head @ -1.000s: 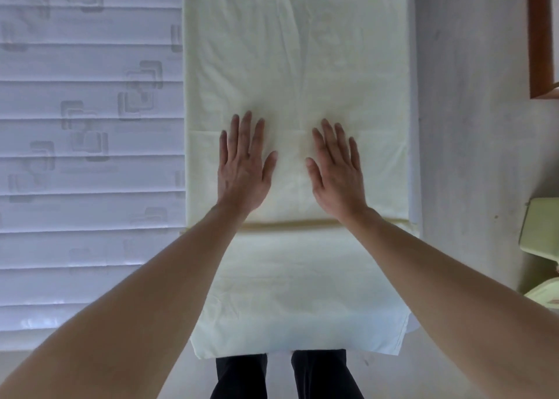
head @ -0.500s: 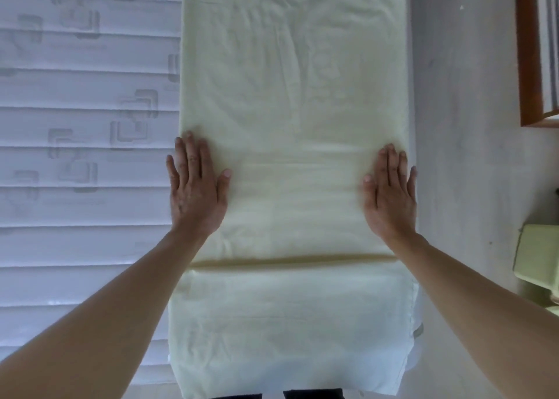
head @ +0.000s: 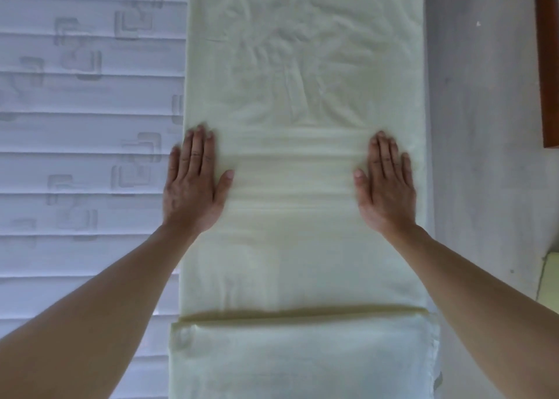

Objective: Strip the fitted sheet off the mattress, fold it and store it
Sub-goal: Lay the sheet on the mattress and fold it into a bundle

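Observation:
The pale yellow fitted sheet [head: 302, 96] lies folded into a long strip along the right side of the bare quilted mattress [head: 84, 132]. A fold edge crosses the strip near me, with another layer below it hanging toward me. My left hand [head: 193, 187] presses flat on the strip's left edge, fingers straight, partly over the mattress. My right hand [head: 385, 184] presses flat near the strip's right edge, fingers straight.
Grey floor [head: 484, 126] runs along the right of the bed. A brown wooden piece of furniture [head: 547, 66] stands at the upper right. A pale green object [head: 549, 277] sits at the right edge.
My hands slid apart from the middle of the strip out to its left and right edges. The view has shifted farther up the strip.

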